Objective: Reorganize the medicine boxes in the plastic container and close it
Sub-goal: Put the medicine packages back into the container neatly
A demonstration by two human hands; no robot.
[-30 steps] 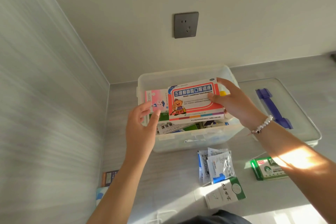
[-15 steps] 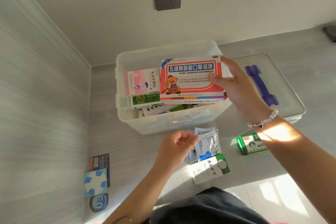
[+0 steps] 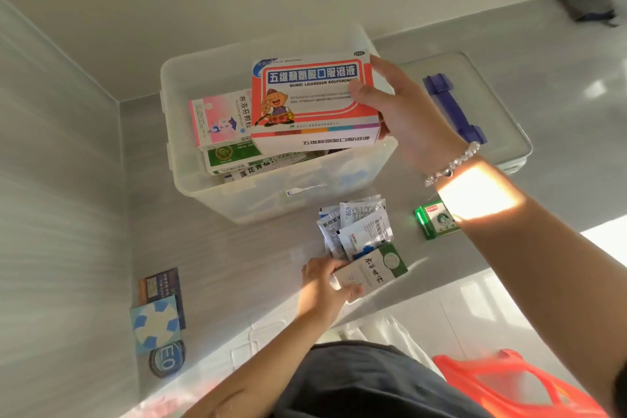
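Two hands now work apart: a second ago the left hand [image 3: 324,282] was up at the plastic container [image 3: 271,200] beside the big red box [image 3: 314,102]; it has since dropped to the table [image 3: 237,258] and its fingers are curled round the near end of a white-and-green box [image 3: 371,270], which lies just beside a heap of sachets [image 3: 356,227]. That suggests the loose items outside are being gathered next, so the sorting is only partly done. The right hand [image 3: 403,112] reaches forward, arm extended, thumb on the red box's face and fingers behind its right edge, holding it tilted over the open container. Inside, a pink box [image 3: 217,119] and a green-banded box [image 3: 234,154] rest on other packs. The lid [image 3: 502,119] with its purple handle lies flat to the right, not yet fitted. A small green box [image 3: 434,220] waits near the right forearm.
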